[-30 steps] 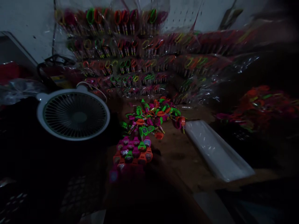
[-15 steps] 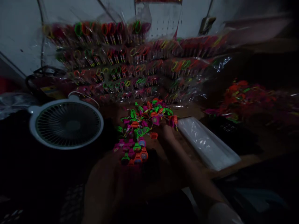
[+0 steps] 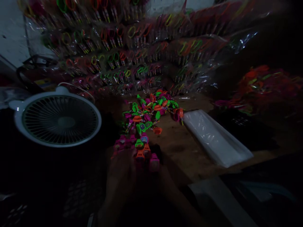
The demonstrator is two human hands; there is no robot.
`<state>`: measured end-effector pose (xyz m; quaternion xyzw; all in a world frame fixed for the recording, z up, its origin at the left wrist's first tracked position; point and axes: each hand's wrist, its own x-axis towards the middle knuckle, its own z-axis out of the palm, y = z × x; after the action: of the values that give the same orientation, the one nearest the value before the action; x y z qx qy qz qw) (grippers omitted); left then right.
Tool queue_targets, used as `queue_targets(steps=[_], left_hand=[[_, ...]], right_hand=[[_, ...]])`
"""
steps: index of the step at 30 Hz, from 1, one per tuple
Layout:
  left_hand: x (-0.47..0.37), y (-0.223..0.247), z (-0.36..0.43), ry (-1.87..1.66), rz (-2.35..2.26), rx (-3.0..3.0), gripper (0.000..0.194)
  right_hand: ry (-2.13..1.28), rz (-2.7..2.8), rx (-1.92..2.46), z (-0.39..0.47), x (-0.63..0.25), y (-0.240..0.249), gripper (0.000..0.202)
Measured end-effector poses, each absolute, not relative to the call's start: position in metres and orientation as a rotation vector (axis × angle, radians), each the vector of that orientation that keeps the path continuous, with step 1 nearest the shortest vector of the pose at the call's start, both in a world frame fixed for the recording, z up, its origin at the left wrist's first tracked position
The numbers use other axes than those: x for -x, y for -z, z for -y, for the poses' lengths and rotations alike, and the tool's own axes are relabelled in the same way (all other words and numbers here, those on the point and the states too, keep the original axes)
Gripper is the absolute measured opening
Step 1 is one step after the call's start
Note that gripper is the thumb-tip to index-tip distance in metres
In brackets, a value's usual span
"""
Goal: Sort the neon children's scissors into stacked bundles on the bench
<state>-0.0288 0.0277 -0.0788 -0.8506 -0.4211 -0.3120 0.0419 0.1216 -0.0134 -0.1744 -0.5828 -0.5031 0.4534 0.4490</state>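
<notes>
Your left hand [image 3: 121, 168] is low in the middle of the view, over the near left part of a close-set cluster of toy watches [image 3: 139, 143] in pink, orange and green; its fingers are lost in the dark, so you cannot tell how wide the grip is or whether it holds a watch. Your right hand [image 3: 163, 173] is just beside a pink watch [image 3: 154, 163] at the cluster's near right corner, its face turned up; the gloom hides whether the fingers close on that watch or only come near it. The cluster lies on the brown table [image 3: 180, 148], in front of a loose pile of watches [image 3: 151, 108] jumbled together. Right of the pile, a flat stack of clear plastic sleeves [image 3: 217, 138] lies slantwise, and farther right is a bigger, blurred heap of bright pieces [image 3: 267, 85]. A round white fan [image 3: 59, 118] is on the left. Behind everything, filled plastic bags [image 3: 118, 60] of colourful looped pieces are piled in rows against the wall [image 3: 11, 37].
</notes>
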Motion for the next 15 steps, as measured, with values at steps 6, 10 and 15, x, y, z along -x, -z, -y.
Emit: queue_targets(steps=[6, 10, 15], left_hand=[[0.029, 0.091, -0.022, 0.707, 1.272, 2.809, 0.052], [0.030, 0.093, -0.021, 0.643, 1.213, 2.889, 0.058], [0.022, 0.091, -0.022, 0.708, 1.301, 2.876, 0.047]], right_hand=[[-1.060, 1.244, 1.458, 0.014, -0.112, 0.174, 0.022], [-0.995, 1.279, 1.466, 0.010, -0.103, 0.183, 0.022], [-1.000, 1.285, 1.459, 0.005, -0.100, 0.204, 0.026]])
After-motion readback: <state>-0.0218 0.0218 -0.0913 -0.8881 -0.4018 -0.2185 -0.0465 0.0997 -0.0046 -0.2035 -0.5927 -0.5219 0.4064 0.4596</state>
